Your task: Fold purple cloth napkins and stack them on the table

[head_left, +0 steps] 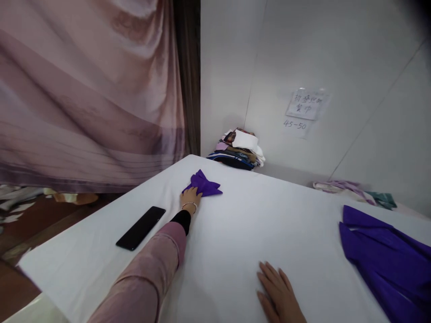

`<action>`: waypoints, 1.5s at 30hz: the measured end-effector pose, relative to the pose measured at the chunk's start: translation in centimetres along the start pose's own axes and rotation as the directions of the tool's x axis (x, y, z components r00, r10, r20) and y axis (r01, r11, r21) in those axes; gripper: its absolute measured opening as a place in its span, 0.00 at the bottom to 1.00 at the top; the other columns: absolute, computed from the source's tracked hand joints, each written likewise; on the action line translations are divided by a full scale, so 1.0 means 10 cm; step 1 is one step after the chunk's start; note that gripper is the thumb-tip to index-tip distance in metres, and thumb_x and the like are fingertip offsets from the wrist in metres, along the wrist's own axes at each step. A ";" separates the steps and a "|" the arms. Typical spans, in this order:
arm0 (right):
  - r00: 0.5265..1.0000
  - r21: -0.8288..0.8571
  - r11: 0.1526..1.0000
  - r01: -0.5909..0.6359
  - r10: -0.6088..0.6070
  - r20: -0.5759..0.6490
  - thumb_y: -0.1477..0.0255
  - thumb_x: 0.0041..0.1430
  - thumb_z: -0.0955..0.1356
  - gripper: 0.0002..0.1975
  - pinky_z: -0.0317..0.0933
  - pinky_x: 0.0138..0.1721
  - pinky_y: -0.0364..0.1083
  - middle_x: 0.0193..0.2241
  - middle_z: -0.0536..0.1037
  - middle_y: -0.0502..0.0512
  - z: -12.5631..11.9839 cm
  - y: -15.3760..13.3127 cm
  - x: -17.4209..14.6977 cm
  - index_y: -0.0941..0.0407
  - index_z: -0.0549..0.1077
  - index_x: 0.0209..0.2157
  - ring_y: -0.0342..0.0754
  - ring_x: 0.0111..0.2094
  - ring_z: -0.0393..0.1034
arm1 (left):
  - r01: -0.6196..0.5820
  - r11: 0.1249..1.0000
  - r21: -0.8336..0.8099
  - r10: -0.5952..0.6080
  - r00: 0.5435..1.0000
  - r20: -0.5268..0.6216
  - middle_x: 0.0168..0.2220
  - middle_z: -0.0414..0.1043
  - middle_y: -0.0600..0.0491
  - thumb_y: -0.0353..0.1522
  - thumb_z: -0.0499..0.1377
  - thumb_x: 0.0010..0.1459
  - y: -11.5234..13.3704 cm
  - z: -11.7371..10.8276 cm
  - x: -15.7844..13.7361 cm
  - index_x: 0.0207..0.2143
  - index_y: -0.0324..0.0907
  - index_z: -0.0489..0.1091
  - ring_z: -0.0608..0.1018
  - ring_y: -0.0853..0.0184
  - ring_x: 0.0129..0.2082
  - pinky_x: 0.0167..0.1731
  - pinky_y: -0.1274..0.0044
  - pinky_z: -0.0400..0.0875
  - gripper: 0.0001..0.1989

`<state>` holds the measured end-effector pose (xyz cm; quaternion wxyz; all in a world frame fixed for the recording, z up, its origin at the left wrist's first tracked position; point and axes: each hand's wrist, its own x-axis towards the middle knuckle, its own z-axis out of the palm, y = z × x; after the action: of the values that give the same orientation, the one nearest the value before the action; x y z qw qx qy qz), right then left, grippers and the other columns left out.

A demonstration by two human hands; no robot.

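Near the far left corner of the white cloth-covered table [232,237] there's a small folded purple fabric piece [202,183]; left hand [191,197] has its fingers on the near edge, honestly can't tell if they're pinching or just resting; right hand [280,294] is loosely spread, nothing in it, closer to the camera; flat black rectangular phone [141,228] beside the left arm [148,269]; bigger purple fabric [387,251] off right.

Dim, soft light; the notes [302,111] blur and the top-right corner darkens.
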<state>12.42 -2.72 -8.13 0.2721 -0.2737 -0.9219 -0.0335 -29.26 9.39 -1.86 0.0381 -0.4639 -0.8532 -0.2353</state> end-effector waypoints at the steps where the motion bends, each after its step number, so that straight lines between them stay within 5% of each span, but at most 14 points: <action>1: 1.000 0.003 1.000 0.004 -0.004 -0.009 0.68 0.58 0.64 0.28 0.60 0.50 0.57 0.55 0.66 0.57 0.00 0.00 0.01 0.49 0.56 0.59 0.55 0.55 0.61 | -0.001 1.000 -0.012 0.001 1.000 -0.010 0.52 0.68 0.46 0.36 0.54 0.56 -0.01 -0.01 0.02 0.48 0.43 0.69 0.67 0.53 0.53 0.52 0.59 0.59 0.17; 5: 0.999 0.038 0.999 -0.036 0.036 0.004 0.68 0.58 0.64 0.26 0.60 0.51 0.56 0.55 0.66 0.57 -0.01 -0.01 0.01 0.48 0.58 0.59 0.54 0.55 0.61 | -0.074 0.993 -0.089 0.067 0.995 -0.076 0.51 0.70 0.48 0.32 0.49 0.58 0.03 -0.07 0.02 0.46 0.43 0.71 0.70 0.59 0.50 0.50 0.66 0.63 0.16; 9: 0.998 0.070 0.995 -0.066 0.064 0.026 0.68 0.59 0.64 0.24 0.59 0.52 0.58 0.55 0.65 0.57 -0.01 -0.02 -0.02 0.48 0.60 0.57 0.55 0.55 0.60 | -0.315 0.935 -0.162 0.300 0.947 -0.112 0.52 0.69 0.53 0.28 0.49 0.57 0.26 -0.12 -0.27 0.45 0.46 0.71 0.69 0.65 0.52 0.52 0.71 0.62 0.17; 11: 0.993 0.090 0.991 -0.102 0.097 0.062 0.67 0.59 0.63 0.23 0.57 0.52 0.60 0.55 0.65 0.57 -0.02 -0.03 -0.02 0.48 0.61 0.57 0.56 0.56 0.60 | -0.471 0.859 -0.201 0.463 0.882 -0.089 0.50 0.71 0.55 0.26 0.51 0.55 0.42 -0.11 -0.60 0.42 0.49 0.73 0.70 0.67 0.51 0.51 0.71 0.62 0.16; 13: 0.984 0.126 0.979 -0.161 0.148 0.102 0.67 0.60 0.63 0.22 0.55 0.54 0.61 0.56 0.65 0.57 -0.04 -0.05 -0.02 0.48 0.62 0.57 0.55 0.56 0.59 | -0.674 0.684 -0.278 0.687 0.724 -0.067 0.49 0.72 0.52 0.25 0.50 0.55 0.57 -0.09 -1.01 0.41 0.47 0.73 0.71 0.64 0.50 0.50 0.66 0.62 0.17; 16: 0.959 0.222 0.933 -0.283 0.267 0.099 0.67 0.60 0.62 0.25 0.53 0.56 0.59 0.57 0.63 0.57 -0.07 -0.08 -0.02 0.50 0.57 0.59 0.54 0.57 0.57 | -0.750 0.526 -0.401 0.817 0.576 -0.005 0.50 0.71 0.51 0.24 0.50 0.54 0.76 -0.13 -1.57 0.43 0.47 0.71 0.72 0.65 0.48 0.48 0.66 0.62 0.18; 18: 0.923 0.303 0.874 -0.380 0.378 0.069 0.67 0.60 0.61 0.27 0.55 0.56 0.56 0.58 0.61 0.58 -0.07 -0.08 -0.02 0.52 0.54 0.61 0.52 0.58 0.56 | -0.707 0.551 -0.443 0.802 0.596 0.046 0.53 0.68 0.50 0.28 0.51 0.56 0.84 -0.18 -1.82 0.48 0.47 0.68 0.71 0.65 0.49 0.47 0.67 0.63 0.17; 23: 0.846 0.456 0.738 -0.497 0.528 0.068 0.68 0.58 0.62 0.27 0.55 0.56 0.55 0.56 0.64 0.60 -0.11 -0.10 0.05 0.54 0.56 0.59 0.53 0.56 0.59 | -0.518 0.804 -0.292 0.582 0.785 0.212 0.52 0.68 0.45 0.41 0.54 0.55 1.02 -0.23 -1.97 0.52 0.43 0.64 0.70 0.56 0.50 0.46 0.63 0.63 0.24; 29: 0.817 0.679 0.571 -0.461 0.572 0.074 0.69 0.55 0.66 0.32 0.50 0.57 0.55 0.57 0.62 0.57 -0.40 -0.16 0.29 0.52 0.53 0.61 0.53 0.57 0.56 | -0.640 0.639 -0.427 0.742 0.658 0.124 0.37 0.76 0.51 0.36 0.51 0.55 1.27 -0.14 -2.02 0.33 0.47 0.74 0.75 0.60 0.39 0.43 0.66 0.65 0.12; 33: 0.775 0.930 0.219 -0.294 0.624 0.099 0.60 0.54 0.67 0.34 0.54 0.55 0.54 0.53 0.67 0.55 -0.46 -0.13 0.33 0.51 0.54 0.59 0.52 0.53 0.62 | -0.641 0.464 -0.611 0.771 0.632 -0.077 0.41 0.76 0.50 0.38 0.52 0.54 1.42 -0.07 -2.26 0.36 0.47 0.73 0.75 0.59 0.43 0.47 0.65 0.67 0.12; 36: 0.698 0.961 0.018 -0.276 0.691 0.187 0.58 0.49 0.70 0.38 0.54 0.54 0.55 0.48 0.71 0.54 -0.43 -0.04 0.27 0.52 0.55 0.59 0.51 0.50 0.65 | -0.561 0.433 -0.705 0.787 0.617 -0.008 0.43 0.75 0.49 0.41 0.55 0.51 1.49 -0.01 -2.49 0.36 0.48 0.73 0.75 0.59 0.44 0.45 0.67 0.71 0.13; 39: 0.656 0.951 -0.052 -0.306 0.713 0.250 0.58 0.48 0.71 0.34 0.55 0.53 0.55 0.45 0.73 0.53 -0.42 0.05 0.22 0.52 0.62 0.56 0.51 0.47 0.67 | -0.429 0.460 -0.778 0.794 0.591 0.143 0.43 0.75 0.52 0.44 0.57 0.50 1.52 -0.02 -2.58 0.34 0.49 0.73 0.76 0.60 0.44 0.46 0.69 0.71 0.13; 42: 0.664 0.945 -0.063 -0.321 0.696 0.272 0.58 0.46 0.72 0.33 0.55 0.53 0.55 0.46 0.73 0.53 -0.45 0.05 0.23 0.52 0.65 0.54 0.51 0.47 0.67 | -0.216 0.534 -0.818 0.654 0.718 0.237 0.41 0.75 0.52 0.48 0.56 0.48 1.55 -0.09 -2.54 0.35 0.47 0.72 0.76 0.59 0.42 0.44 0.70 0.72 0.18; 45: 0.741 0.945 -0.027 -0.327 0.613 0.274 0.58 0.46 0.72 0.36 0.52 0.54 0.55 0.50 0.70 0.52 -0.55 -0.03 0.26 0.51 0.62 0.56 0.53 0.52 0.63 | 0.065 0.601 -0.796 0.450 0.796 0.405 0.34 0.76 0.51 0.52 0.56 0.43 1.59 -0.13 -2.46 0.36 0.44 0.71 0.78 0.58 0.33 0.29 0.70 0.75 0.25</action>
<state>13.10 -2.91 -2.11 0.4756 -0.3279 -0.5314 0.6196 -2.62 -2.90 -1.88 -0.3960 -0.5754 -0.5766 -0.4239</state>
